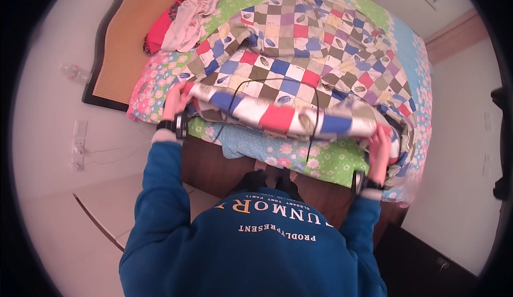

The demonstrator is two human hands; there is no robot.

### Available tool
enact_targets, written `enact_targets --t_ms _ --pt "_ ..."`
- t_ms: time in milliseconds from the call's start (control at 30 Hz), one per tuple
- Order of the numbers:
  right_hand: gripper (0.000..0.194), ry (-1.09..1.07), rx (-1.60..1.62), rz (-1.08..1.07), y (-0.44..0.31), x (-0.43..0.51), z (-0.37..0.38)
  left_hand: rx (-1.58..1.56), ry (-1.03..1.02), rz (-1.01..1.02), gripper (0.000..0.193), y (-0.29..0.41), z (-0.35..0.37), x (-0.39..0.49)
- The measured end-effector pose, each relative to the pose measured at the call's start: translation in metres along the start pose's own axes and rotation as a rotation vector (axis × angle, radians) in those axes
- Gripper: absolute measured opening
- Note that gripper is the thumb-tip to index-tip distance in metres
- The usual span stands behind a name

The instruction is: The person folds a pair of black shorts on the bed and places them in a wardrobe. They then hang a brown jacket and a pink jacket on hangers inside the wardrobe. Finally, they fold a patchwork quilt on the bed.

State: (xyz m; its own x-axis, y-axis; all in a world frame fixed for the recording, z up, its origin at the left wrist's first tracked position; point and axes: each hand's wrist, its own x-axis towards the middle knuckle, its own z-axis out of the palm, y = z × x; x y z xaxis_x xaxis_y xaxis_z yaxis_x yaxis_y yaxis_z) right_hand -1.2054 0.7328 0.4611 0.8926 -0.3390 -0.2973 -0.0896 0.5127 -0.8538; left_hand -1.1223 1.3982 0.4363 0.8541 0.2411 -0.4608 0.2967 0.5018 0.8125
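A patchwork-print quilt (pixel 288 68) in blue, red, white and olive squares lies rumpled over the bed. Its near edge is lifted and folded into a thick band, slightly blurred. At the left end of that band, my left hand (pixel 176 100) grips the cloth. My right hand (pixel 378 148) has hold of the right end, lower in the picture. Under the quilt a floral sheet (pixel 336 160) in green, pink and pale blue hangs over the bed's near side. A thin dark cord or wire (pixel 272 80) arches across the view in front of the quilt.
Against the left wall stands a tan headboard (pixel 132 44) with a dark frame. Pink and red clothing (pixel 188 16) lies at the bed's far left. A plastic bottle (pixel 76 73) and a wall socket (pixel 79 148) with cables are at left. Dark furniture (pixel 425 257) stands lower right.
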Motion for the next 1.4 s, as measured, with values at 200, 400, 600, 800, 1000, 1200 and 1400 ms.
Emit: enact_targets --t_ms 200,400,600,800,1000,1200,1400 --pt "0.066 -0.119 -0.776 -0.055 0.103 0.083 -0.019 0.289 -0.139 -0.11 0.038 -0.028 0.027 0.043" --pt "0.084 -0.014 -1.385 -0.307 0.131 0.082 -0.012 0.436 -0.163 -0.147 0.059 -0.059 0.017 0.03" --pt "0.054 0.164 -1.943 -0.481 0.104 0.079 0.015 0.564 -0.06 -0.048 0.058 -0.065 -0.008 0.045" --pt "0.053 0.253 -2.047 -0.535 0.099 0.086 0.003 1.621 0.183 0.36 0.093 -0.093 -0.033 0.062" --pt "0.054 -0.015 -1.56 -0.431 0.1 0.095 -0.041 1.72 0.161 0.441 0.046 -0.113 -0.054 0.07" --pt "0.031 0.046 -1.558 -0.112 0.068 0.069 -0.063 1.616 0.382 0.484 0.026 0.017 -0.103 0.106" --pt "0.043 -0.62 -1.656 0.3 0.0 -0.131 -0.042 1.736 0.553 0.771 0.014 0.235 -0.12 0.109"
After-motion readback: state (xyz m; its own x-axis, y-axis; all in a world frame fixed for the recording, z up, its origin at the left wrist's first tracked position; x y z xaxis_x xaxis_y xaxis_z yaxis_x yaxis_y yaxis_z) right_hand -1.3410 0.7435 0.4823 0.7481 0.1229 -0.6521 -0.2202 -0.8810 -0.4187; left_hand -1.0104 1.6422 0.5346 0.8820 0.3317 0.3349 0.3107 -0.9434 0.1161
